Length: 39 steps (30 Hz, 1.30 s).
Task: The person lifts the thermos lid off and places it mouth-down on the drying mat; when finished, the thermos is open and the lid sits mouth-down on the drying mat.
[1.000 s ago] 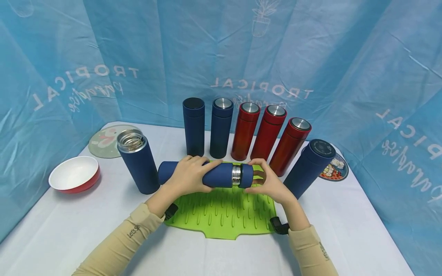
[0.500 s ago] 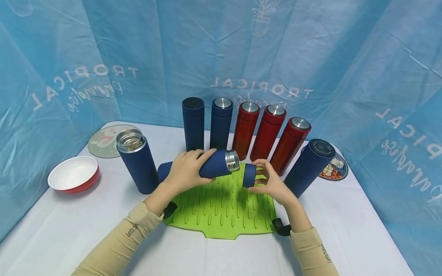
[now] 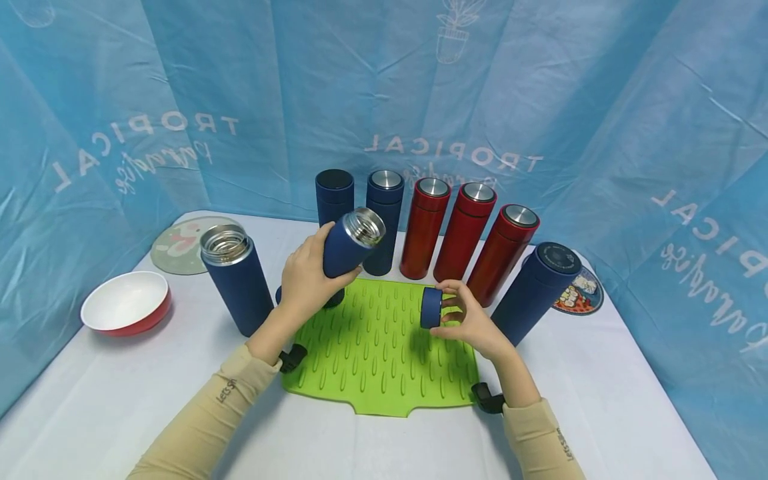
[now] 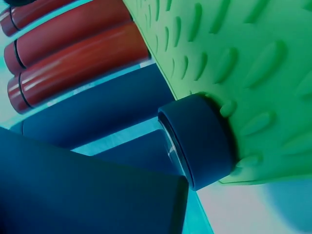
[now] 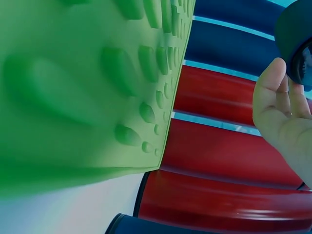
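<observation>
My left hand (image 3: 307, 281) grips a blue thermos (image 3: 343, 248) above the green mat, tilted so its uncapped steel mouth points up and right. In the left wrist view that thermos's lower body (image 4: 97, 190) fills the bottom left corner. Between thumb and fingertips, my right hand (image 3: 474, 321) pinches a blue thermos lid (image 3: 431, 308) over the mat's right part, apart from the thermos. A second blue lid (image 4: 200, 139) sits on the mat's far left corner, mostly hidden behind my left hand in the head view. An uncapped blue thermos (image 3: 239, 283) stands left of the mat.
Two capped blue thermoses (image 3: 384, 223) and several red ones (image 3: 425, 230) stand behind the green mat (image 3: 384, 373). Another blue thermos (image 3: 537, 293) stands at right, before a patterned round mat (image 3: 581, 297). A red-and-white bowl (image 3: 127, 301) and pale round mat (image 3: 180, 248) lie left.
The lid has come off the thermos. My left hand has lifted the thermos and tilted its mouth upward, away from the lid. My right hand stays nearly in place with the lid.
</observation>
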Tool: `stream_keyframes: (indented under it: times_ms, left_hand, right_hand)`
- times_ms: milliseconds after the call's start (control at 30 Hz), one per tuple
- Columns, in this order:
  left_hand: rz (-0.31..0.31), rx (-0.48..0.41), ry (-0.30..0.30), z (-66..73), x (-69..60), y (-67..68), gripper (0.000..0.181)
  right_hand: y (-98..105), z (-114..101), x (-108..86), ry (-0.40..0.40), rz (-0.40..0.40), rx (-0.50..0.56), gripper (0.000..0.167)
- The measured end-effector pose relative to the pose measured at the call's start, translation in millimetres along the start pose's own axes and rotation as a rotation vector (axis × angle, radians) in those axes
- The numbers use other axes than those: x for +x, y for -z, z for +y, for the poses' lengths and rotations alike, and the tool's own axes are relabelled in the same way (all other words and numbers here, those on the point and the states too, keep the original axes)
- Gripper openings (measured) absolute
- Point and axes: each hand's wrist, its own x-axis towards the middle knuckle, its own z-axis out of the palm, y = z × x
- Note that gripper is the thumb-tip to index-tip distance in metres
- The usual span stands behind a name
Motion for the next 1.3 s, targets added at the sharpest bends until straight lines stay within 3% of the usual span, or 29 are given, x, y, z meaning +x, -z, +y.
stream_keyframes:
  times_ms: [167, 300, 533, 633, 800, 1067, 1300]
  left_hand:
    - [0.024, -0.132, 0.165, -6.4, 5.2, 0.5, 0.084]
    - [0.083, -0.238, 0.252, -13.2, 9.2, -0.6, 0.084]
    - [0.240, -0.287, 0.294, -24.6, 15.2, -5.8, 0.079]
    - [0.282, -0.289, 0.346, -28.0, 17.6, -8.6, 0.079]
    - [0.318, -0.317, 0.467, -33.6, 22.2, -12.6, 0.080]
    - [0.369, -0.333, 0.525, -41.4, 27.7, -18.8, 0.079]
    - [0.366, -0.370, 0.589, -49.3, 29.2, -24.5, 0.079]
  right_hand:
    - [-1, 1, -0.3, 0.011, -0.011, -0.009, 0.067]
    - [-1, 2, -0.5, 0.013, -0.016, -0.006, 0.067]
    - [-2, 4, -0.9, 0.011, -0.015, 0.000, 0.067]
    - [-2, 4, -1.1, 0.010, -0.017, -0.003, 0.067]
    - [-3, 3, -1.1, 0.006, -0.024, -0.006, 0.067]
    - [-4, 3, -1.1, -0.011, -0.030, 0.003, 0.067]
    - [-3, 4, -1.0, -0.009, -0.033, -0.002, 0.067]
